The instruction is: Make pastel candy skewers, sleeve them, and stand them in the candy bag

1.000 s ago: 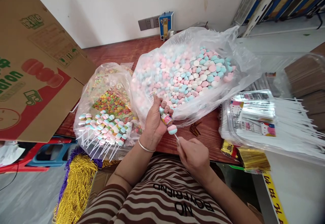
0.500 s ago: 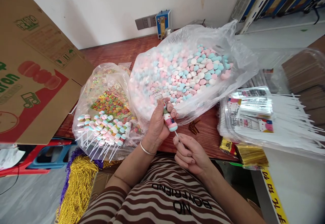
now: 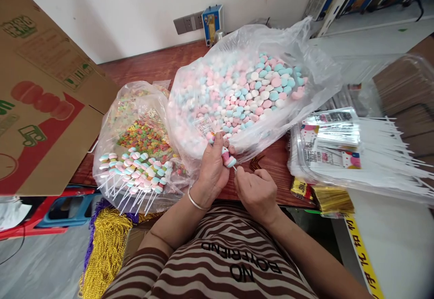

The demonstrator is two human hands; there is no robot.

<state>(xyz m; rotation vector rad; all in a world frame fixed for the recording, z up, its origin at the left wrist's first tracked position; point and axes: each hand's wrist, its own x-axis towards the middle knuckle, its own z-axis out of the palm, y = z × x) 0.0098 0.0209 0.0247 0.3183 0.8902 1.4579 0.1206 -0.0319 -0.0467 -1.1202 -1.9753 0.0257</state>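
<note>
My left hand (image 3: 213, 168) is wrapped round a marshmallow lollipop (image 3: 229, 160), its pink, white and pale blue pieces showing between thumb and fingers. A short length of white stick (image 3: 235, 168) comes out of the lower end. My right hand (image 3: 257, 193) is closed like a fist on that stick, hiding most of it. Just beyond the hands lies a big clear bag of loose marshmallows (image 3: 267, 92). To the left, finished-looking marshmallow lollipops (image 3: 142, 168) lie in rows with their sticks toward me, on a clear bag of small coloured candy rings (image 3: 145, 138).
At right stands a clear plastic tub (image 3: 305, 179) with white sticks (image 3: 383, 154) and printed silver wrappers (image 3: 339, 127). Gold twist ties (image 3: 334, 199) lie by the table edge, a few more (image 3: 257, 162) beside my right hand. A cardboard box (image 3: 44, 86) rises at left.
My right hand has moved up the stick toward the marshmallows and its fingers have curled tighter. Less stick shows now. The view has shifted slightly.
</note>
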